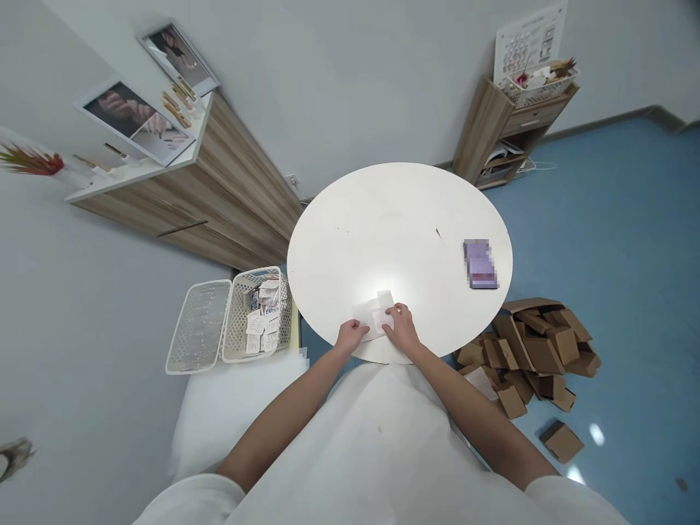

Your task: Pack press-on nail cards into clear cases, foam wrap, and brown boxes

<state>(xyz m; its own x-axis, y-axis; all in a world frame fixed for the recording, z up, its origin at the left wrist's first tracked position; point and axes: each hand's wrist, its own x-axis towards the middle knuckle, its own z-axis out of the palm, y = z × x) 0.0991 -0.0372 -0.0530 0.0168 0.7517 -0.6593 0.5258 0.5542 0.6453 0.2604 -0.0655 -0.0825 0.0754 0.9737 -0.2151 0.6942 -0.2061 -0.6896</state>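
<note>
A thin white sheet (365, 315), perhaps foam or paper, lies at the near edge of the round white table (383, 219). On its right part rests a small flat item, pale with a pink patch (378, 321); its kind is too washed out to make out. My left hand (351, 335) pinches the left near edge of the sheet between thumb and fingers. With bent fingers, my right hand (402, 328) grips the right side of the small flat item and the sheet around it. Glare on the tabletop blurs the outlines.
A purple pixelated object (480, 264) lies at the table's right. Left of the table stands a white basket (227, 343) of printed cards, beside a clear-topped lid (200, 324). Cardboard boxes (541, 350) are piled on the floor at right. Wooden cabinets (240, 182) line the wall.
</note>
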